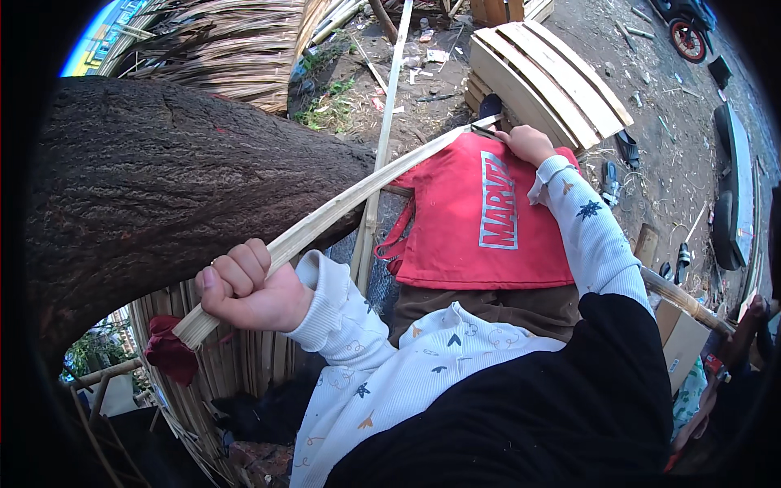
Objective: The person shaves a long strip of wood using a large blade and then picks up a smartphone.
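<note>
A long, pale split bamboo strip (pixel 346 203) slants from the lower left up to the far middle. Near its close end, my left hand (pixel 256 289) is closed around it, fingers wrapped over the top. At the far end of the strip, my right hand (pixel 530 146) grips a knife (pixel 485 130), whose dark blade lies against the bamboo. The knife's handle is mostly hidden in my fingers. Across my lap lies a red cloth bag (pixel 443 220) with a pale printed panel and a strap on its left; my right hand is just over its far edge.
A thick tree trunk (pixel 187 163) fills the left. Behind the bag stands a wooden slatted crate (pixel 553 81). Another long strip (pixel 386 122) runs away beneath the held one. Slippers (pixel 610 179) and a motorcycle wheel (pixel 687 41) are on the right; dried-leaf thatch (pixel 211 49) lies beyond the trunk.
</note>
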A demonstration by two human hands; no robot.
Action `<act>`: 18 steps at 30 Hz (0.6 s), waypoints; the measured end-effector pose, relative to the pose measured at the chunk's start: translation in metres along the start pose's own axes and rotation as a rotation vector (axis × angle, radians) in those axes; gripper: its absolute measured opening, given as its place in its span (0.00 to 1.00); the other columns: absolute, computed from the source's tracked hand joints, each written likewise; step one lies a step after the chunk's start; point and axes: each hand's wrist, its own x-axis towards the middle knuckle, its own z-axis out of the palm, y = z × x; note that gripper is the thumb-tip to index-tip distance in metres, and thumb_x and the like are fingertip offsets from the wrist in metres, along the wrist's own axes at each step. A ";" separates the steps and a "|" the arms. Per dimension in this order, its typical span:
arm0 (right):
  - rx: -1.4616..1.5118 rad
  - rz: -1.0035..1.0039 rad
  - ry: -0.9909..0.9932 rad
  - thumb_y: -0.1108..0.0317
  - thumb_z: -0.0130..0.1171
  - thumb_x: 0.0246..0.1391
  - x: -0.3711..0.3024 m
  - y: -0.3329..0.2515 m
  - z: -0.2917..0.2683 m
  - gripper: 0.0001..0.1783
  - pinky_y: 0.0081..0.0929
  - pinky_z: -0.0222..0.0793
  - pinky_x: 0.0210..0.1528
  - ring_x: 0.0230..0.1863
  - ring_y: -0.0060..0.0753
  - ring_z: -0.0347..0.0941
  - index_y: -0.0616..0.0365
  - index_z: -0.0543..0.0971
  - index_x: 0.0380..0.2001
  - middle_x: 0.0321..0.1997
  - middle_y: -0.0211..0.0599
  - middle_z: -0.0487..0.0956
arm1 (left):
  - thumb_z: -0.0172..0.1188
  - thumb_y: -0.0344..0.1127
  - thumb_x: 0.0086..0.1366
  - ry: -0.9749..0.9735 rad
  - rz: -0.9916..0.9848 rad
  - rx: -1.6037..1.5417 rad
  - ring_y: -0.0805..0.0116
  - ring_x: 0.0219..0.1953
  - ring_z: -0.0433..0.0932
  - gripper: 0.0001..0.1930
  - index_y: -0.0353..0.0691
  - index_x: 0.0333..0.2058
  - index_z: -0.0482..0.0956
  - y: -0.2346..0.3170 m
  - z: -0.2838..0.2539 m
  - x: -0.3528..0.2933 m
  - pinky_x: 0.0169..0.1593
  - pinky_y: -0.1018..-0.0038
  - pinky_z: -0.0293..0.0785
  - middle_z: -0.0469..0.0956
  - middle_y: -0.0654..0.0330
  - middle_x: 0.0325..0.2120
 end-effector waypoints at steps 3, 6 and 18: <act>0.144 0.023 0.077 0.41 0.35 0.57 -0.008 -0.010 -0.013 0.35 0.40 0.69 0.43 0.38 0.50 0.75 0.62 0.79 0.28 0.32 0.49 0.78 | 0.42 0.31 0.58 0.005 -0.009 -0.008 0.82 0.08 0.37 0.18 0.50 0.12 0.46 -0.006 0.003 0.001 0.14 0.80 0.35 0.43 0.73 0.05; 0.339 -0.024 0.093 0.43 0.36 0.58 -0.032 -0.055 -0.038 0.33 0.40 0.68 0.40 0.34 0.51 0.75 0.63 0.78 0.24 0.29 0.50 0.78 | 0.43 0.31 0.58 0.080 -0.001 0.046 0.82 0.09 0.37 0.20 0.50 0.12 0.45 0.001 0.000 0.006 0.15 0.80 0.36 0.42 0.73 0.06; 0.791 -0.478 -0.029 0.53 0.41 0.60 -0.165 -0.134 -0.062 0.24 0.38 0.57 0.24 0.18 0.45 0.64 0.65 0.70 0.23 0.15 0.47 0.67 | 0.36 0.54 0.68 0.219 0.063 0.045 0.81 0.12 0.39 0.25 0.49 0.15 0.47 -0.001 0.028 -0.015 0.17 0.80 0.37 0.43 0.72 0.10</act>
